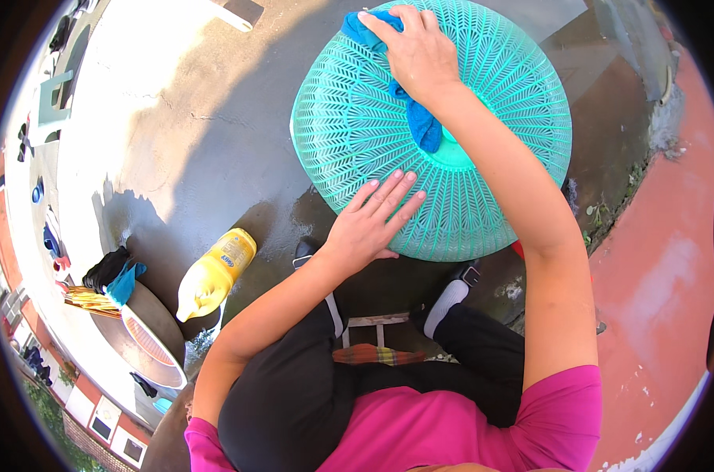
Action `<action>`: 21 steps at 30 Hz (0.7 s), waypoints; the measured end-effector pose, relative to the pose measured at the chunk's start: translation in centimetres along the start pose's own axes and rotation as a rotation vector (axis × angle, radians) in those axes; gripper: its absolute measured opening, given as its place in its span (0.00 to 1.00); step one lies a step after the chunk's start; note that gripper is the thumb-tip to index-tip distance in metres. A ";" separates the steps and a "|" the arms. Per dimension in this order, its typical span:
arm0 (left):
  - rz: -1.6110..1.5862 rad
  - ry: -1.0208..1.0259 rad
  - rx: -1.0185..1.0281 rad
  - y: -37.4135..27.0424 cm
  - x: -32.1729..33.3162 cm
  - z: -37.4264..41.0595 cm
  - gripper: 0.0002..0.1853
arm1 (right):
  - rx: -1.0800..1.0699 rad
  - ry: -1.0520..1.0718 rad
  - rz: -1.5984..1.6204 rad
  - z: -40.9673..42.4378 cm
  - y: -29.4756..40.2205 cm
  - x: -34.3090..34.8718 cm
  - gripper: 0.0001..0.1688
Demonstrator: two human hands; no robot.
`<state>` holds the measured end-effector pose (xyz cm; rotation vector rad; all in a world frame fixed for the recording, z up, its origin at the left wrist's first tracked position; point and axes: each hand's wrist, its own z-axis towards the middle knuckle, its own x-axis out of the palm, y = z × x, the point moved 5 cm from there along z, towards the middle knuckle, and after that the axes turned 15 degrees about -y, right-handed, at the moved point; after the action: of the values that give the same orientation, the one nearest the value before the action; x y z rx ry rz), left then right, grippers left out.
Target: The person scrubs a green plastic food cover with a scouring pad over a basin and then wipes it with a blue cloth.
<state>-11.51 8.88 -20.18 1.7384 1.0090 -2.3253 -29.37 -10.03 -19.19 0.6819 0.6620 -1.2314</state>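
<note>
A large turquoise plastic mesh food cover (345, 124), domed with a lattice of ribs, stands in front of me over the ground. My right hand (422, 56) presses a blue cloth (363, 29) against its far left rim. Part of the cloth trails beneath the hand and wrist towards the round hub at the dome's centre. On the cover's near side rests my left hand (375, 218), palm down, fingers spread, holding nothing. My right forearm hides part of the dome.
A yellow plastic bottle (218, 271) bearing writing lies or stands on the wet concrete (239, 153) at left. Beyond it is a large basin (168, 318) with dark and blue cloths (124, 283) at its rim. A reddish wall (652, 283) runs along the right.
</note>
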 end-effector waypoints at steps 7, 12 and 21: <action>-0.026 0.020 0.006 -0.2 0.2 -0.1 0.73 | -0.112 0.131 -0.012 -7.2 -2.3 -7.7 0.31; 0.012 0.029 0.006 -0.4 0.1 0.1 0.71 | 0.011 0.004 -0.115 -0.4 -7.5 -3.1 0.30; 0.058 0.045 0.007 -0.5 0.2 -0.1 0.71 | 0.075 0.113 -0.056 -8.8 -4.5 -6.8 0.35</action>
<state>-11.69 9.41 -20.10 1.8053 0.9439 -2.2677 -35.87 0.04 -20.00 0.8044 0.7351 -1.2809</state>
